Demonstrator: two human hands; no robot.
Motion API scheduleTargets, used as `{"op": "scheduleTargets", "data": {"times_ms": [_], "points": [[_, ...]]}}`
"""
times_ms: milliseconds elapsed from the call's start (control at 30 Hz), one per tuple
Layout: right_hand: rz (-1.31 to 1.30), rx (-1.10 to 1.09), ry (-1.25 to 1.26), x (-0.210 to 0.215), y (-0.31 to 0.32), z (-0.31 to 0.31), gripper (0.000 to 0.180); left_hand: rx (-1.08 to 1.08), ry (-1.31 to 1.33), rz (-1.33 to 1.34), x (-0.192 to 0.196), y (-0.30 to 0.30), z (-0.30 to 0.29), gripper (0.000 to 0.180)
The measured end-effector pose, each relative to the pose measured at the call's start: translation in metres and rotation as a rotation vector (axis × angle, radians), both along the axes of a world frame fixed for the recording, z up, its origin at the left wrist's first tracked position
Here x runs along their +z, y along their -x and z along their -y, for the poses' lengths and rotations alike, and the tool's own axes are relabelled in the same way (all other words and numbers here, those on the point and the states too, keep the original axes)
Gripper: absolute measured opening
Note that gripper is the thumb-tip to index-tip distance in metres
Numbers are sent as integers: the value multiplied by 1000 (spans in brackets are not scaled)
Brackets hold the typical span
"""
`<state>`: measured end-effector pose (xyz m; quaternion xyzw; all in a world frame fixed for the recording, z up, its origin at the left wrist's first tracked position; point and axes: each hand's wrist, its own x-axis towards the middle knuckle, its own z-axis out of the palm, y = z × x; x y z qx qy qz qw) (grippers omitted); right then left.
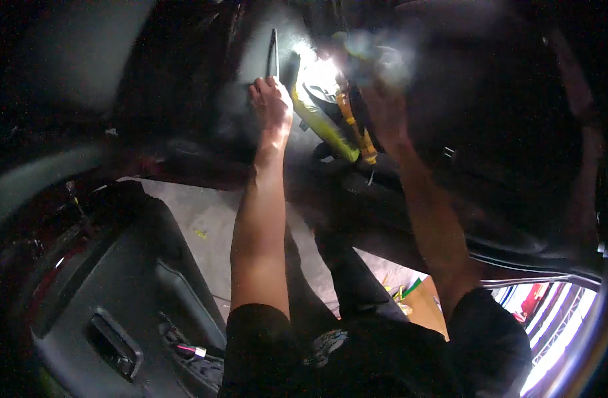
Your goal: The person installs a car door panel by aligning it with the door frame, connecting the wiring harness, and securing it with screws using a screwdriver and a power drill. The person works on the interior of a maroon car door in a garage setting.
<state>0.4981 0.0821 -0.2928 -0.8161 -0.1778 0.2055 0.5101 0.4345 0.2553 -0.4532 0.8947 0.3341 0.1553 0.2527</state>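
Note:
My left hand point(272, 103) is closed at the lower end of a thin, dark rod point(275, 53), which points up along a grey panel. Right of it glows a bright work light point(320, 73), its glare washing out the surroundings. A curved yellow-green piece point(327, 126) and an orange-yellow tool-like piece point(354, 129) lie below the glare, between my two hands. My right hand point(387, 99) is raised to the right of the light. Blur and haze hide its fingers, so whether it holds anything does not show.
I am bent into a dark car interior. An open car door point(125, 278) with a pull handle fills the lower left. The sill point(204, 166) crosses below the panel. A cardboard box point(423, 305) stands on the pale floor point(204, 219) outside.

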Motion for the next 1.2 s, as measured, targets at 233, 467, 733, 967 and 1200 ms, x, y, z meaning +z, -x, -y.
{"op": "scheduleTargets", "data": {"times_ms": [233, 467, 733, 967, 1200], "points": [[-172, -38, -92, 22, 85, 71, 43, -160, -108, 241, 5, 33, 1, 25], [-122, 143, 36, 43, 134, 116, 63, 211, 343, 462, 32, 130, 18, 31], [-689, 431, 11, 107, 226, 164, 79, 364, 1512, 718, 229, 246, 181, 55], [-566, 907, -77, 184, 264, 185, 75, 530, 1023, 847, 300, 337, 224, 67], [688, 1192, -96, 256, 267, 163, 79, 584, 1082, 720, 426, 421, 281, 66]]}}
